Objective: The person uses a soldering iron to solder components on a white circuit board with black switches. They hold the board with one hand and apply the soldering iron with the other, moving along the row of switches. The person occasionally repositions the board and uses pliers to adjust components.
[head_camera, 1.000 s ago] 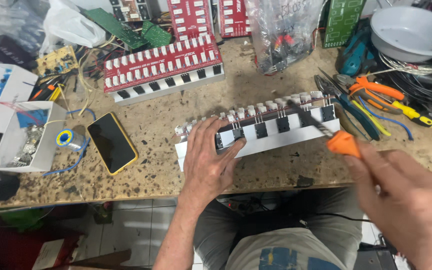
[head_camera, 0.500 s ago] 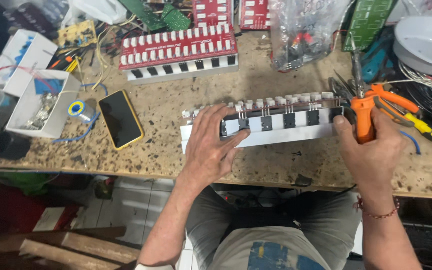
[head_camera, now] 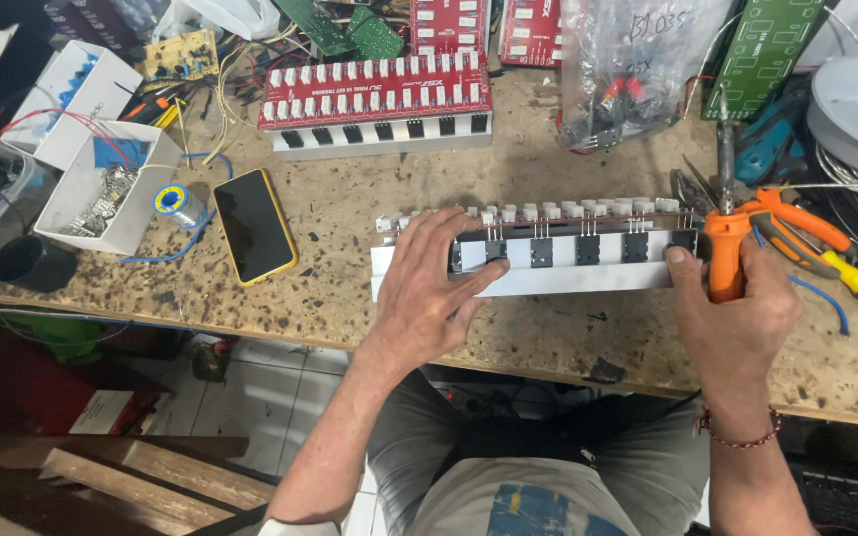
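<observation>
While gripped, orange soldering iron upright.

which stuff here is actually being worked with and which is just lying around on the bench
In hand:
- left hand pressing on the white heatsink bar with the row of transistors
- right hand gripping the orange-handled soldering iron

Lying about:
- yellow-cased phone
- solder spool
- red circuit board
- bag of parts
- orange pliers

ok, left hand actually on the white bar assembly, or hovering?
Touching. The head view shows the left hand lying flat on the white bar assembly, its fingers pressed over the black components, no gap visible.
</observation>
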